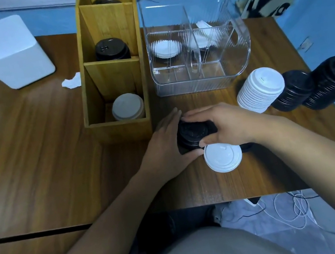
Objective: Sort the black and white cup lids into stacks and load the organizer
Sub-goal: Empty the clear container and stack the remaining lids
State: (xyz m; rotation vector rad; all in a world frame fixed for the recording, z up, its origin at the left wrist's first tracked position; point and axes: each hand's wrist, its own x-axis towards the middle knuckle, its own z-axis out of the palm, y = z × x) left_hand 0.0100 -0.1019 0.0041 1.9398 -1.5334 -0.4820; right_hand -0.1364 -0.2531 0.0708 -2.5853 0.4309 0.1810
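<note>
Head view, looking down on a wood-grain bench [34, 148]. Both hands meet at centre on a short stack of black lids [193, 133]: the left hand [166, 146] cups its left side, the right hand [220, 125] lies over its top and right side, so each grip is closed around the stack. Just beside it, nearer the person, a small white lid stack [223, 157] lies on the bench, touching the right thumb.

A wooden organizer [112, 65] stands upright beyond the hands, with three compartments: the nearest holds white lids [127, 106], the middle holds black lids [111, 49], and the farthest shows a dark lid edge [106, 0]. To its right stands a clear ribbed plastic organizer [197, 45] with white lids [164, 49] in its left cell and more white pieces in the right.

At the right edge of the bench lie three tilted stacks: a tall white lid stack [259, 90], a black stack [293, 90] touching it, and a longer black stack [332, 81] alongside. A white box [11, 51] and a crumpled paper scrap [71, 81] sit far left. No legible writing or brand mark can be made out on any lid or container.
</note>
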